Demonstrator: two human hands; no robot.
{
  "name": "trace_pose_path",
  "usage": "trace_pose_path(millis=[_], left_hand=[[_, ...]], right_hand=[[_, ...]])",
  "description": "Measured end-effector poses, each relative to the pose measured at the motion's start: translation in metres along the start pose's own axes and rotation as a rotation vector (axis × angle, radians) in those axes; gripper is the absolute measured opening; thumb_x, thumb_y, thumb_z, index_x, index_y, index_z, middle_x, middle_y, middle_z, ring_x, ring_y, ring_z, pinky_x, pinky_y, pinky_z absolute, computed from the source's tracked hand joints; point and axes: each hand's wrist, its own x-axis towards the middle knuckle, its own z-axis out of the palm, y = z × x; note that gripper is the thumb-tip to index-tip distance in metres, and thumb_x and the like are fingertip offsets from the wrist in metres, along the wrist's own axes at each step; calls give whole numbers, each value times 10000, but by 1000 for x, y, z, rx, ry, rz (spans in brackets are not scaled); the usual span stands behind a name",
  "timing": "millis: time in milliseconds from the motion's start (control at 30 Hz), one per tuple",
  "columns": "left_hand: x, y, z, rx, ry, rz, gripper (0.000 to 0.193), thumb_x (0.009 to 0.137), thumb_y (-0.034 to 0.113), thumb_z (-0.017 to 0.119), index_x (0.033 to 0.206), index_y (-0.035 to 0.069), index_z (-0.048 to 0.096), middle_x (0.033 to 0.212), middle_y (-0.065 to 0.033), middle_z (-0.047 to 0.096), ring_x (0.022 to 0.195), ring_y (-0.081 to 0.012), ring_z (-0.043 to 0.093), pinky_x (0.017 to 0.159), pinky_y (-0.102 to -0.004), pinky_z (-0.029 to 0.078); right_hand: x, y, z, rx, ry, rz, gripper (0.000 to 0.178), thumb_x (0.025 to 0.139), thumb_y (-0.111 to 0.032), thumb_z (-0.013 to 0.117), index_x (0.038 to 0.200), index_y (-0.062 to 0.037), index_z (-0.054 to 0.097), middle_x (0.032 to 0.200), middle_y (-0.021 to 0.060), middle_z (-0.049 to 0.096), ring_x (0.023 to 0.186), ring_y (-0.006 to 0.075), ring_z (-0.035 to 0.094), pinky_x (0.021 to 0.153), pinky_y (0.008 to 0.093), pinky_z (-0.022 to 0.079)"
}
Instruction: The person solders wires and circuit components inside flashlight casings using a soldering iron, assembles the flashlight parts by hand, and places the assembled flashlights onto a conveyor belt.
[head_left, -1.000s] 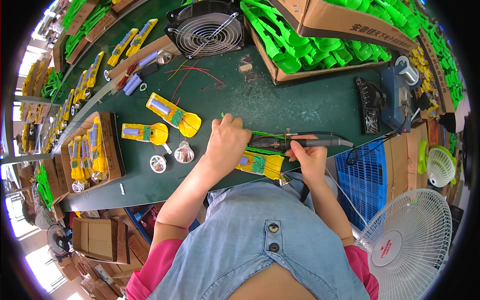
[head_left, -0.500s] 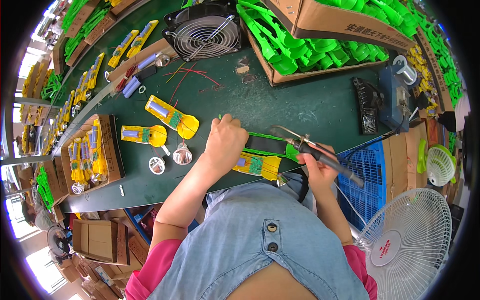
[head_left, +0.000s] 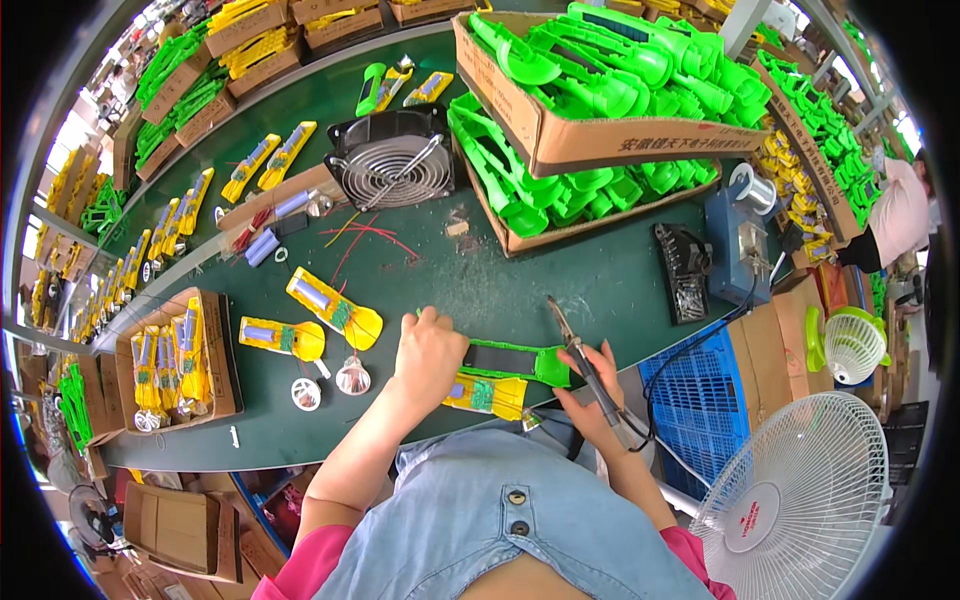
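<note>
My left hand (head_left: 431, 358) is closed around the left end of a long green plastic casing (head_left: 550, 367) with a dark panel. In my right hand (head_left: 596, 398) is a soldering iron (head_left: 585, 370), its tip pointing away from me, beside the casing's right end. Just below the green casing lies a yellow casing (head_left: 512, 392) with a circuit board and a battery, partly hidden by my left hand. A small reflector (head_left: 532, 420) is near its right end. To the left lie two more yellow casings (head_left: 362, 328), with wired reflectors (head_left: 352, 377) below them.
Cardboard boxes of green casings (head_left: 640, 140) stand at the back, beside a black metal fan (head_left: 392, 160). A blue soldering station (head_left: 738, 240) with a solder spool (head_left: 752, 190) stands right. A box of yellow casings (head_left: 230, 350) sits left; a white fan (head_left: 800, 500) stands lower right.
The view has tilted, showing more of the far side. The soldering iron has turned from pointing left over the green casing to pointing away from me. My left hand keeps its hold.
</note>
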Motion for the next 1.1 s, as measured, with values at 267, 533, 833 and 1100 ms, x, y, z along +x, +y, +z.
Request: trace_pose_path(millis=[267, 533, 833, 1100], left_hand=[[-5, 15, -50, -596, 439, 72, 133, 605, 72, 668, 737, 92, 660, 742, -47, 527, 773, -248, 497, 644, -354, 396], [-13, 40, -4, -476, 235, 190, 157, 600, 56, 625, 754, 78, 646, 860, -58, 540, 844, -239, 509, 699, -352, 405], [-2, 45, 10, -480, 356, -59, 74, 650, 2, 605, 715, 36, 610, 686, -84, 537, 653, -255, 539, 607, -352, 429], [3, 34, 9, -452, 174, -154, 56, 679, 10, 567, 708, 34, 609, 681, -118, 535, 631, -290, 563, 570, -374, 464]], right_hand=[[12, 0, -4, 13, 9, 25, 522, 678, -58, 677, 1153, -56, 460, 1070, 63, 593, 1041, 226, 537, 1054, 483, 161], [10, 1, -1, 104, -6, 31, 542, 688, -36, 671, 1166, -55, 416, 1098, 61, 594, 1071, 214, 522, 1062, 467, 159], [32, -8, 7, 62, -209, 14, 571, 654, -46, 706, 1157, -37, 436, 1099, 83, 586, 1061, 254, 521, 1019, 426, 299], [41, -7, -21, 86, -54, -283, 360, 662, -105, 711, 989, -43, 574, 802, 71, 645, 774, 249, 625, 989, 459, 317]])
